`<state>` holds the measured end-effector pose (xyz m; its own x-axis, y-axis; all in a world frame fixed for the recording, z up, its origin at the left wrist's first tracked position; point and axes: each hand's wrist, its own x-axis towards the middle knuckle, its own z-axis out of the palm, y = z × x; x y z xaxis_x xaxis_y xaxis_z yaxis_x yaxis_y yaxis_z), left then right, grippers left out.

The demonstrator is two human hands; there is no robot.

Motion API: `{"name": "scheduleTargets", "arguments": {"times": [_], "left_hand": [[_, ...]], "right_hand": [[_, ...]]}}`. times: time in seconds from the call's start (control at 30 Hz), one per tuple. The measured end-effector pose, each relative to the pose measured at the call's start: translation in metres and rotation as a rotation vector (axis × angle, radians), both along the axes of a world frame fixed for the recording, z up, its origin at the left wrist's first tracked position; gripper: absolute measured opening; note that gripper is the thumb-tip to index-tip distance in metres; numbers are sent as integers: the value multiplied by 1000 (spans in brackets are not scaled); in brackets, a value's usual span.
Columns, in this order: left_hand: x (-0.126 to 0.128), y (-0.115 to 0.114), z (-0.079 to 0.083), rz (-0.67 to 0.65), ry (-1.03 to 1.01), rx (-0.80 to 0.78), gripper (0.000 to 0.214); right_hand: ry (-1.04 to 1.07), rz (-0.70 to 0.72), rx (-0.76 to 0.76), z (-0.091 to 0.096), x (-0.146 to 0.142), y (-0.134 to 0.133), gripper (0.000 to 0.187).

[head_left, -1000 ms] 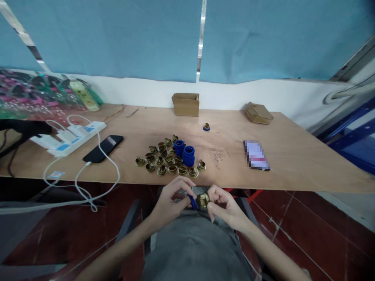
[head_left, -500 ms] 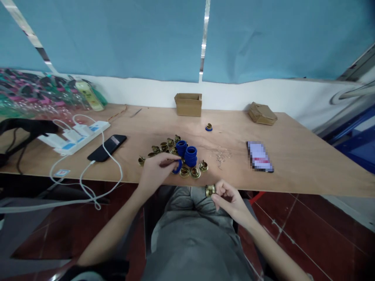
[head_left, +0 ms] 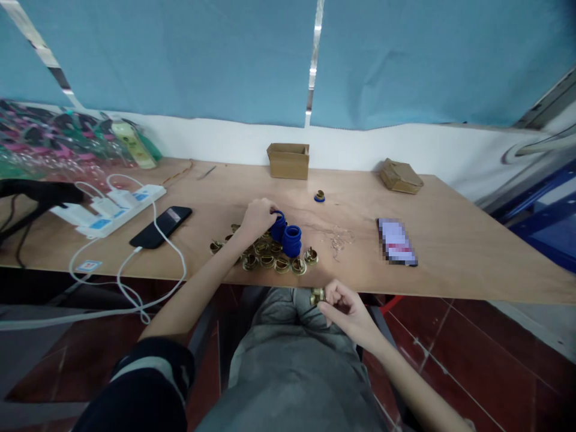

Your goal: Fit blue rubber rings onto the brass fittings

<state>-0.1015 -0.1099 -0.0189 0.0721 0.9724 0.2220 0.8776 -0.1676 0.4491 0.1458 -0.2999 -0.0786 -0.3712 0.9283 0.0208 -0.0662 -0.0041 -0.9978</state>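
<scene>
My left hand [head_left: 257, 217] reaches over the wooden table [head_left: 450, 240] and pinches a blue ring [head_left: 278, 215] on top of the left of two blue ring stacks [head_left: 286, 235]. Several brass fittings [head_left: 265, 259] lie around and in front of the stacks. My right hand [head_left: 344, 307] stays low over my lap, below the table's front edge, fingers closed on a brass fitting [head_left: 317, 296].
A black phone [head_left: 161, 227] on a white cable and a power strip [head_left: 112, 207] lie at the left. A small open cardboard box [head_left: 288, 160] and a closed one [head_left: 399, 175] stand at the back. A lone brass-and-blue piece [head_left: 319, 196], thin wire clips [head_left: 338, 236] and a blurred card [head_left: 396, 241] lie right.
The blue ring came off the brass fitting in my lap. My left hand carried it up over the table to the blue stacks; my right hand stayed low with the fitting.
</scene>
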Motion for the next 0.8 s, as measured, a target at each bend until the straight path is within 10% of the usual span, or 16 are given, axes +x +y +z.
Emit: {"name": "scheduleTargets", "arguments": {"times": [0.8], "left_hand": [[3,-24,9,-38,55,4,27]], "right_hand": [[-21,-37,45,1,3,-2,41]]}}
